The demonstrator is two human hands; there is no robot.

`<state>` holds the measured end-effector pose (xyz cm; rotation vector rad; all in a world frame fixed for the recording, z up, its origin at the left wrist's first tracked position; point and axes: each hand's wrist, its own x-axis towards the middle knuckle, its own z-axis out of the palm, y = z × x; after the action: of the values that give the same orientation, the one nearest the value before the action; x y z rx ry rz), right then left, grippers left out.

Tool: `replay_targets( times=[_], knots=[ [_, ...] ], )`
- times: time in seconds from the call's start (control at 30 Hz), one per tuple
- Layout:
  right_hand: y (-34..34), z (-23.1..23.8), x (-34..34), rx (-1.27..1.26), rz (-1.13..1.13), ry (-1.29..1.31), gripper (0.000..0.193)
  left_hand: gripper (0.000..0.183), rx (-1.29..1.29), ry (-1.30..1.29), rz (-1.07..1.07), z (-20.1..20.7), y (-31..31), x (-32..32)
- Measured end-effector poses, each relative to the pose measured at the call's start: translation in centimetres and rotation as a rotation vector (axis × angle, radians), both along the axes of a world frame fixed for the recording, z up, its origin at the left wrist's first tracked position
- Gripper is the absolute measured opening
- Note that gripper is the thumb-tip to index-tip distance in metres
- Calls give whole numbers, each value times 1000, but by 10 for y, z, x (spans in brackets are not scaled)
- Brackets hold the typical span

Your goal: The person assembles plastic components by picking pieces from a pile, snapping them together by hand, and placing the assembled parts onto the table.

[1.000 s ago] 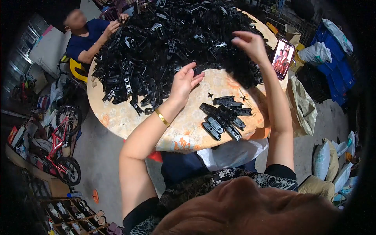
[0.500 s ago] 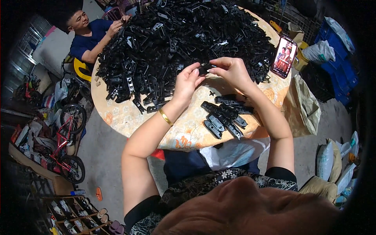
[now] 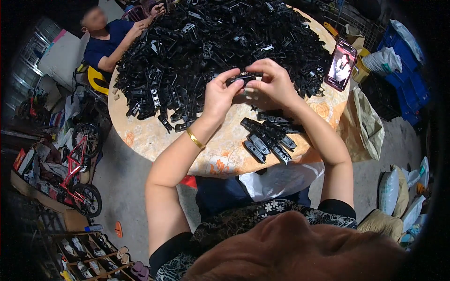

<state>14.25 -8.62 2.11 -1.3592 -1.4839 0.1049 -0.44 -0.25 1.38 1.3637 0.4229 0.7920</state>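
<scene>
My left hand [image 3: 221, 93] and my right hand [image 3: 272, 83] meet over the near edge of a big heap of black plastic parts [image 3: 201, 51]. Between them they grip one small black plastic part [image 3: 243, 78], thumbs and fingers closed on its two ends; the fingers cover much of it. Below my right wrist a small group of similar long black parts [image 3: 262, 140] lies on the round table [image 3: 187, 157], which has a patterned orange and cream cover. A tiny black piece [image 3: 253, 108] sits beside that group.
A phone [image 3: 341, 64] showing a picture stands at the table's right edge. Across the heap at the far left, a person in a dark blue shirt [image 3: 112, 40] handles parts. A red bicycle [image 3: 77, 164] stands left on the floor; blue crates [image 3: 405, 70] and sacks [image 3: 389, 187] are on the right.
Both hands have shifted slightly and the fingers now wrap further over the black part. The phone's picture has changed. The other person's far hand has lifted a little.
</scene>
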Motion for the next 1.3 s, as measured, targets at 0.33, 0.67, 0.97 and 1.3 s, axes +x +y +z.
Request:
replay_targets(
  times=[0.33,0.67,0.97,1.3],
  knots=[
    [-2,1,23,-411,287,544,25,31,18,-31,-180,12,-5,-3],
    [32,-33,26,-148,168,-127,33,26,992,154,-451,-3,-69,-15],
    [31,-35,14,-161,-115,-557,21,29,1426,918,60,25,-13,-38],
    [10,-6,16,-244,280,545,40,23,993,580,46,22,7,-25]
  ],
)
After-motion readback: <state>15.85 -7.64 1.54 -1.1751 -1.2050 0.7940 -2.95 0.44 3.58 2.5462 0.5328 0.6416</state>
